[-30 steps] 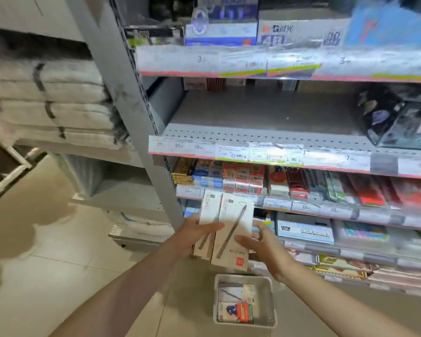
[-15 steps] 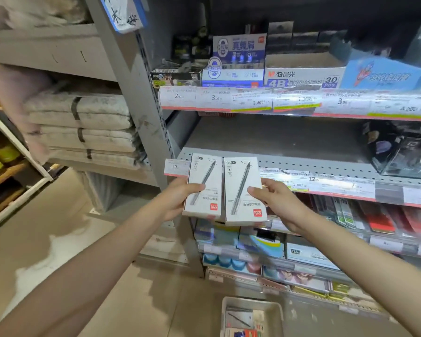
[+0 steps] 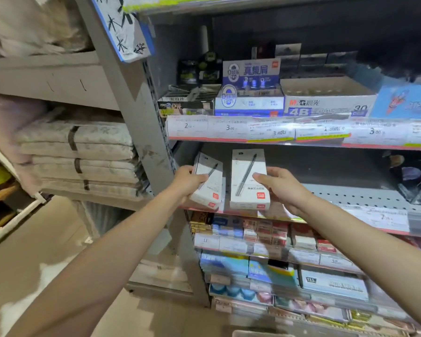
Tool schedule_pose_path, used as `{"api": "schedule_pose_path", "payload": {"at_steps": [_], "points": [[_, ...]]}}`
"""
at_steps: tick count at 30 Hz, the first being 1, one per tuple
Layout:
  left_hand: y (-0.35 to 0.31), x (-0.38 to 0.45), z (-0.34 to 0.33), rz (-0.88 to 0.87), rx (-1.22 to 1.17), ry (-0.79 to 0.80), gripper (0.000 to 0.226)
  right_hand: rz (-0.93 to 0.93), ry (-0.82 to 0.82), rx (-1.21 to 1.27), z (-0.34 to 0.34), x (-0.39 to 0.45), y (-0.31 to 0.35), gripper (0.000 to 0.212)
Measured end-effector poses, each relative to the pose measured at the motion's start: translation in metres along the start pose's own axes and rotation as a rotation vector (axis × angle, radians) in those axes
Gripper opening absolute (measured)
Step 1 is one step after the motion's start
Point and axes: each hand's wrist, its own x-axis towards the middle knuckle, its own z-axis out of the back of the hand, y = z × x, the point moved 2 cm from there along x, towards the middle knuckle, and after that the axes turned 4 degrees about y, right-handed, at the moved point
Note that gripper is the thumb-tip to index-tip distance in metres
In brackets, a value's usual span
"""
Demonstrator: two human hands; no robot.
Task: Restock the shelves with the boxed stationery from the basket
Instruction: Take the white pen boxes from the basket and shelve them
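Each hand held one pen box: the left hand (image 3: 187, 182) tilted its box (image 3: 208, 181), the right hand (image 3: 281, 187) stood its box (image 3: 249, 178) upright at the shelf (image 3: 355, 197) edge. Pushing both back squarely would seat them well.

Both arms reach forward, left hand (image 3: 188, 182) and right hand (image 3: 281, 188) each closed in a grip.

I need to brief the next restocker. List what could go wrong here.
The tilted white pen box in the left hand may topple once released. The upright white pen box in the right hand stands near the grey perforated shelf's front edge and could slip off.
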Motion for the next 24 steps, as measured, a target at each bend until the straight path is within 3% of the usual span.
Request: {"api": "schedule_pose_path", "payload": {"at_steps": [3, 7, 9, 12, 15, 18, 24], "points": [[0.002, 0.013, 0.001, -0.034, 0.244, -0.052, 0.058, -0.023, -0.023, 0.012, -0.008, 0.015, 0.006, 0.020], [0.008, 0.012, -0.001, -0.255, 0.686, -0.139, 0.044, -0.063, -0.074, 0.068, -0.020, 0.034, 0.012, 0.012], [0.017, 0.004, 0.000, -0.409, 0.680, -0.094, 0.051, -0.076, -0.085, 0.065, -0.027, 0.041, 0.012, 0.019], [0.026, -0.014, 0.008, -0.626, 0.626, 0.004, 0.081, -0.064, -0.071, 0.040, -0.043, 0.045, 0.013, 0.017], [0.029, -0.019, 0.017, -0.772, 0.867, 0.054, 0.098, -0.045, -0.085, -0.007, -0.060, 0.055, 0.013, 0.016], [0.028, -0.010, 0.022, -0.819, 1.144, 0.088, 0.093, -0.039, -0.093, -0.039, -0.076, 0.064, 0.009, 0.015], [0.025, -0.004, 0.024, -0.803, 1.394, 0.089, 0.080, -0.046, -0.073, -0.243, -0.088, 0.076, -0.004, 0.022]]}}
